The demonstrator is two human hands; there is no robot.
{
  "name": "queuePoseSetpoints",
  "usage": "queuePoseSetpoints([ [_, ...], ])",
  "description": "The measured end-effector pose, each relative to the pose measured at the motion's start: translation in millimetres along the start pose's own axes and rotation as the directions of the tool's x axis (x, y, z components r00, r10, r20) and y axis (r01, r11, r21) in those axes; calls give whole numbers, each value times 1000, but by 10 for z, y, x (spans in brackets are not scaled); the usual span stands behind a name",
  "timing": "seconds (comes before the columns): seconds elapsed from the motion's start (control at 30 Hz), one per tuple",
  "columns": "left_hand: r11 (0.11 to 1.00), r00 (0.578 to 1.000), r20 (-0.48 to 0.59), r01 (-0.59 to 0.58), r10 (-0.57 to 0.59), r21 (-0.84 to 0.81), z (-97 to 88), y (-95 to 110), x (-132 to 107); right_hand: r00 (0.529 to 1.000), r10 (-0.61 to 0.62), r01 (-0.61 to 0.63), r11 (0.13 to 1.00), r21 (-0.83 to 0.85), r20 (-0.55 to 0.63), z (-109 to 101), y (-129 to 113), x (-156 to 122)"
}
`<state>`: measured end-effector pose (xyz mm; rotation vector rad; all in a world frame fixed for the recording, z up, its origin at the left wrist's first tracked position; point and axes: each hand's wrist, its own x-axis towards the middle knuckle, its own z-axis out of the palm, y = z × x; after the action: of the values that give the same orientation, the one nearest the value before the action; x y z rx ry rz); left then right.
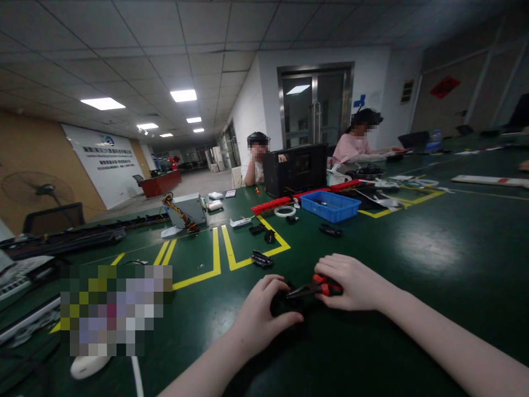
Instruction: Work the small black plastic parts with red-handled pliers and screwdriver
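My right hand (345,282) is closed round the red and black handles of long-nose pliers (303,290), whose dark jaws point left. Curled about a small black part (282,302), my left hand (264,311) has its thumb and fingers on either side of it. The jaw tips reach into the gap between that thumb and those fingers, at the black part. Its exact shape is lost against the dark green table, and I cannot tell if the jaws grip it. Beyond my hands lie a black plastic piece (262,258) and another black piece (330,230).
A blue tray (330,208) and a white tape roll (285,211) lie ahead, before a black computer case (294,172). A power supply (187,210) with bundled wires stands at left. Yellow tape (217,251) marks the green table (454,275). Two people sit across.
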<state>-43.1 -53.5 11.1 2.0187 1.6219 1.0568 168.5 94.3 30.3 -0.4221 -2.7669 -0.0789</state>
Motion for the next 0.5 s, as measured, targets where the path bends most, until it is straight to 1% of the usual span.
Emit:
queuePoseSetpoints([
  [0.1,998,999,33,35,-37,60,-2,22,-1,1000,-17,17,1000,-26,2,13,12,-6],
  [0.27,993,997,52,50,-56,110,14,22,-9,999,-37,37,998,-54,-7,32,17,-4],
  [0.43,989,996,44,70,-76,130,22,-6,2,996,-53,49,997,-55,-67,16,47,-5],
  [0.5,988,996,35,79,-85,133,26,-16,5,995,-35,31,998,-45,-94,-8,88,-18],
])
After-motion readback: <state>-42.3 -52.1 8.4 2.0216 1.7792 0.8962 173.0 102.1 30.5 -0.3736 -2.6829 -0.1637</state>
